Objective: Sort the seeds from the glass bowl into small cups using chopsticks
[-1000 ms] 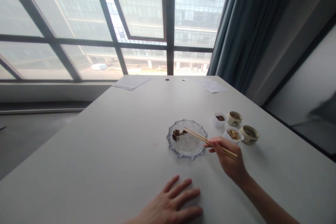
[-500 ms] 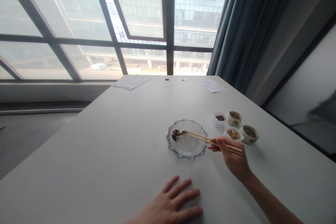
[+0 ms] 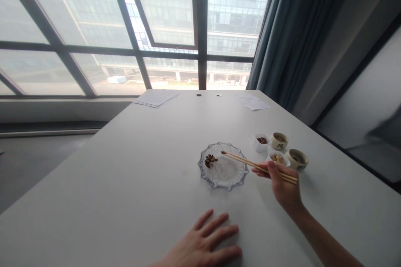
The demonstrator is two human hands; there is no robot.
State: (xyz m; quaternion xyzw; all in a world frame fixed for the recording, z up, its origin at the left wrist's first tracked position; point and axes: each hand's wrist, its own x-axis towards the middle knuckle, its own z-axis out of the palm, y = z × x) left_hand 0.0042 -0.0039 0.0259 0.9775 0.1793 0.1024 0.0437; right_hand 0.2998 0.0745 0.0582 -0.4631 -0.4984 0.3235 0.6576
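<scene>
My right hand [image 3: 283, 183] is closed around a pair of wooden chopsticks [image 3: 250, 163], which point left over a scalloped clear glass plate [image 3: 222, 182]. At their tips, which are close together, is a small dark brown piece [image 3: 222, 152]. A cluster of similar dark brown pieces [image 3: 210, 160], perhaps seeds or dried pods, lies on the plate's left part. My left hand [image 3: 206, 240] rests on the white table in front of the plate, fingers spread, holding nothing.
Right of the plate stand a white cup of dark pieces [image 3: 262, 142], a white cup of pale pieces [image 3: 278, 158] and two cream round bowls, one behind [image 3: 279, 144] and one nearer [image 3: 297, 164]. Paper sheets [image 3: 156, 98] lie at the table's far left, more paper [image 3: 255, 103] at far right.
My right hand and the chopsticks have moved slightly right, and the tips have come together and away from the cluster with a dark piece. My left hand has stayed in place.
</scene>
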